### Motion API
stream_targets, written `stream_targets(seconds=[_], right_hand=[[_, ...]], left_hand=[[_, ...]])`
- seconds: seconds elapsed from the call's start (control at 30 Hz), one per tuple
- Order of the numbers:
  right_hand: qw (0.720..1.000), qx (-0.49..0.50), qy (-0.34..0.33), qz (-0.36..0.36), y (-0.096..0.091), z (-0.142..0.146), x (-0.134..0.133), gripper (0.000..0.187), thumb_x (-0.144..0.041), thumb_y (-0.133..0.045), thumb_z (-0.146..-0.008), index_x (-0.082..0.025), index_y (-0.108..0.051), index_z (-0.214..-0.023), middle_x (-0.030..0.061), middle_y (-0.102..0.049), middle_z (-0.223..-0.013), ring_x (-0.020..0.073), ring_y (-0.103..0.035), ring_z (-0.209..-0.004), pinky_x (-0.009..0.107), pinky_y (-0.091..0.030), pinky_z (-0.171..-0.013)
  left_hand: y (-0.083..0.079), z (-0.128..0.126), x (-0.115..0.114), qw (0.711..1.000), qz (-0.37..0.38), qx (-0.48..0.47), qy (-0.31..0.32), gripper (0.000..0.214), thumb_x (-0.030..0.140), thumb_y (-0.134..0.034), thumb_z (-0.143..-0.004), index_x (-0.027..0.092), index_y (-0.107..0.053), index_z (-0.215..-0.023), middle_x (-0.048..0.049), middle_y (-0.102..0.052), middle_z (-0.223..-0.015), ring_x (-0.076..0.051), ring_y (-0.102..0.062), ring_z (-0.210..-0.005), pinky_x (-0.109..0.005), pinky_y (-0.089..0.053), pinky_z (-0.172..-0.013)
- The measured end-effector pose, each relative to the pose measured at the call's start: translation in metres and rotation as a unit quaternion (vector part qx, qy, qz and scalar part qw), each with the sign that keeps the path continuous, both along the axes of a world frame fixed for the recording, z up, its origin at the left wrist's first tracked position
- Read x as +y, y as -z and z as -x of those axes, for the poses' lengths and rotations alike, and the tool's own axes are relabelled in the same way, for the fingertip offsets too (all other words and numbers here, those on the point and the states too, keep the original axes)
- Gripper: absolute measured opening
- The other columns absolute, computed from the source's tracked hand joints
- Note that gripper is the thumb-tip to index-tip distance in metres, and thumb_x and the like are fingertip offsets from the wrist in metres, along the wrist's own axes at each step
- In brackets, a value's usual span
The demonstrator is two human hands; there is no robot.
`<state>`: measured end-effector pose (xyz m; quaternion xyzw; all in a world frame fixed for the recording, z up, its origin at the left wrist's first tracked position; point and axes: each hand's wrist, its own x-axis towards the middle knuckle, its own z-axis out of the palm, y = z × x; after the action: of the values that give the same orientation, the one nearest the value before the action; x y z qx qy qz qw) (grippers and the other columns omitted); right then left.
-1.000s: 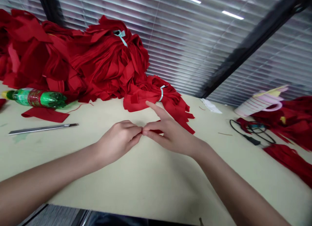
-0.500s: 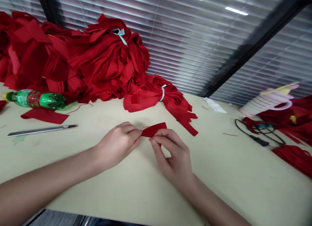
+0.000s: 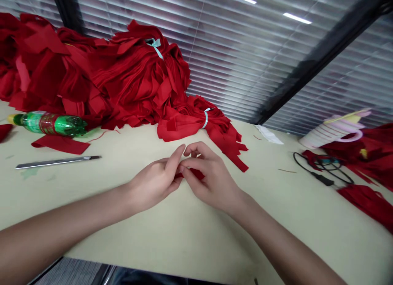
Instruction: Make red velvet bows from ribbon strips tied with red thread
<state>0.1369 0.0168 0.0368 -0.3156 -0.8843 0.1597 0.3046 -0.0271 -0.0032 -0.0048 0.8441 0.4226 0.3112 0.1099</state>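
Note:
Both hands meet over the middle of the table, around a small red fabric strip (image 3: pixel 196 174). My left hand (image 3: pixel 158 178) grips the strip's left part with its lower fingers, while its index finger points up. From the other side, my right hand (image 3: pixel 211 176) pinches the fabric with thumb and index finger; its other fingers curl above. Most of the strip is hidden by the fingers. Just beyond the hands lies a bundle of red fabric strips (image 3: pixel 184 127) tied with a pale blue band (image 3: pixel 206 118).
Large heaps of red fabric (image 3: pixel 129 80) lie along the window blinds. On the left are a green bottle (image 3: pixel 49 123), a loose red strip (image 3: pixel 63 145) and a cutter knife (image 3: pixel 58 162). To the right are a striped mug (image 3: pixel 330 133), a black cable (image 3: pixel 322 178) and more red fabric (image 3: pixel 368 201).
My right hand has moved left and closed in on the left hand. The strip, spread between the hands before, is now mostly covered by fingers. My left index finger has lifted.

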Motion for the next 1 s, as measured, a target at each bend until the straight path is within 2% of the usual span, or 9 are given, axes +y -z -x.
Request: stream_targets(seconds=[0.1, 0.17, 0.23, 0.4, 0.57, 0.67, 0.8, 0.9, 1.0], right_hand=[[0.999, -0.025, -0.022, -0.033, 0.0, -0.005, 0.002, 0.02, -0.009, -0.047, -0.079, -0.015, -0.059, -0.065, 0.0092, -0.045, -0.09, 0.0193, -0.05, -0.09, 0.029, -0.045, -0.064], [0.998, -0.036, -0.029, -0.029, 0.002, -0.009, 0.003, 0.019, -0.011, -0.047, -0.082, -0.016, -0.061, -0.07, 0.0092, -0.045, -0.094, 0.0201, -0.048, -0.094, 0.031, -0.046, -0.069], [0.999, -0.037, -0.03, -0.024, 0.004, -0.012, 0.001, 0.017, -0.014, -0.048, -0.083, -0.018, -0.063, -0.077, 0.0092, -0.044, -0.101, 0.019, -0.048, -0.091, 0.032, -0.046, -0.07], [0.996, 0.011, -0.03, -0.078, 0.015, -0.015, -0.011, 0.014, -0.011, -0.048, -0.08, -0.017, -0.061, -0.077, 0.0101, -0.044, -0.101, 0.0195, -0.048, -0.089, 0.036, -0.046, -0.071], [0.992, 0.063, -0.058, -0.092, 0.03, -0.014, -0.026, 0.018, -0.004, -0.047, -0.077, -0.017, -0.056, -0.084, 0.0112, -0.05, -0.106, 0.0209, -0.051, -0.092, 0.038, -0.047, -0.075], [0.989, 0.115, -0.087, -0.041, 0.033, -0.015, -0.029, 0.02, -0.002, -0.046, -0.077, -0.018, -0.054, -0.088, 0.0107, -0.054, -0.107, 0.0204, -0.054, -0.095, 0.037, -0.048, -0.079], [0.978, 0.153, -0.123, 0.071, 0.03, -0.016, -0.031, 0.014, -0.005, -0.043, -0.081, -0.017, -0.052, -0.083, 0.0104, -0.059, -0.103, 0.0188, -0.057, -0.095, 0.034, -0.049, -0.081], [0.972, 0.199, -0.07, 0.103, 0.033, -0.015, -0.032, 0.014, -0.008, -0.041, -0.084, -0.017, -0.051, -0.082, 0.0068, -0.059, -0.084, 0.0167, -0.057, -0.082, 0.032, -0.049, -0.072], [0.974, 0.214, -0.004, 0.078, 0.037, -0.012, -0.035, 0.013, -0.009, -0.042, -0.083, -0.018, -0.049, -0.078, 0.0031, -0.053, -0.073, 0.0145, -0.053, -0.07, 0.029, -0.046, -0.061]], left_hand=[[-0.006, 0.0, 0.0, 1.0, 0.006, -0.01, -0.005, 0.03, 0.011, -0.05, -0.08, 0.009, -0.05, -0.11, -0.0053, -0.063, -0.078, -0.016, -0.06, -0.068, -0.027, -0.048, -0.059], [-0.009, 0.001, 0.001, 1.0, -0.007, -0.001, 0.006, 0.009, 0.011, -0.05, -0.082, 0.011, -0.058, -0.084, -0.0043, -0.062, -0.072, -0.016, -0.059, -0.067, -0.027, -0.048, -0.06], [-0.011, 0.002, 0.003, 1.0, -0.024, 0.01, 0.016, 0.015, 0.013, -0.05, -0.083, 0.012, -0.059, -0.072, -0.0041, -0.061, -0.066, -0.017, -0.058, -0.066, -0.028, -0.047, -0.06], [-0.009, 0.003, 0.005, 0.999, -0.036, 0.029, 0.026, 0.017, 0.013, -0.049, -0.085, 0.01, -0.065, -0.08, -0.0079, -0.066, -0.076, -0.021, -0.061, -0.076, -0.034, -0.05, -0.069], [-0.008, 0.004, 0.006, 0.998, -0.055, -0.01, 0.018, 0.016, 0.011, -0.05, -0.084, 0.011, -0.066, -0.085, -0.0079, -0.067, -0.082, -0.02, -0.062, -0.077, -0.032, -0.051, -0.068], [-0.008, 0.004, 0.006, 0.998, -0.064, -0.023, 0.015, 0.016, 0.012, -0.05, -0.085, 0.012, -0.066, -0.087, -0.0084, -0.067, -0.087, -0.02, -0.062, -0.081, -0.031, -0.052, -0.069], [-0.008, 0.003, 0.005, 0.998, -0.052, -0.045, 0.013, 0.021, 0.009, -0.046, -0.086, 0.013, -0.067, -0.087, -0.0084, -0.066, -0.091, -0.017, -0.062, -0.081, -0.029, -0.052, -0.068], [-0.009, 0.002, 0.004, 0.997, -0.048, -0.054, 0.003, 0.021, 0.011, -0.045, -0.087, 0.014, -0.066, -0.086, -0.0079, -0.066, -0.09, -0.017, -0.061, -0.079, -0.029, -0.051, -0.068], [-0.01, 0.001, 0.004, 0.997, -0.052, -0.06, -0.01, 0.019, 0.013, -0.048, -0.086, 0.015, -0.065, -0.093, -0.0062, -0.066, -0.088, -0.016, -0.061, -0.078, -0.029, -0.051, -0.068]])
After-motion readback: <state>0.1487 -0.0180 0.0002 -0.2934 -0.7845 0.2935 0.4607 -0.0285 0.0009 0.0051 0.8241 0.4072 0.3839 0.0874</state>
